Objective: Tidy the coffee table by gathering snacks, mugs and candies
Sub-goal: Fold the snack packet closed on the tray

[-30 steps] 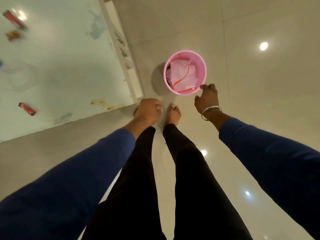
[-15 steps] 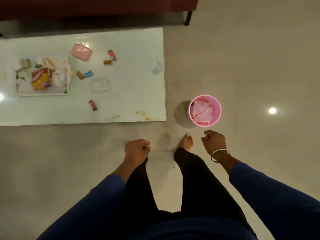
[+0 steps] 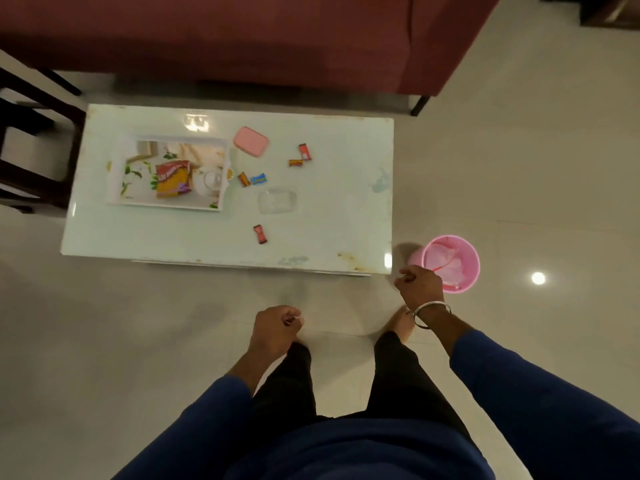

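Home living room. Low white coffee table (image 3: 332,237) in the middle of the frame on glossy light floor tiles (image 3: 519,150), maroon sofa (image 3: 242,39) across the top, dark wooden chair (image 3: 31,140) at the left edge. Tabletop holds a floral tray (image 3: 169,202) with a snack packet (image 3: 172,178), loose candies (image 3: 259,234), pink box (image 3: 250,141). Small pink waste bin (image 3: 467,268) sits on the floor by the table's right corner.

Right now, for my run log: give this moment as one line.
phase: standing at coffee table | left hand: curled | right hand: curled, near pink bin | candies: loose on table
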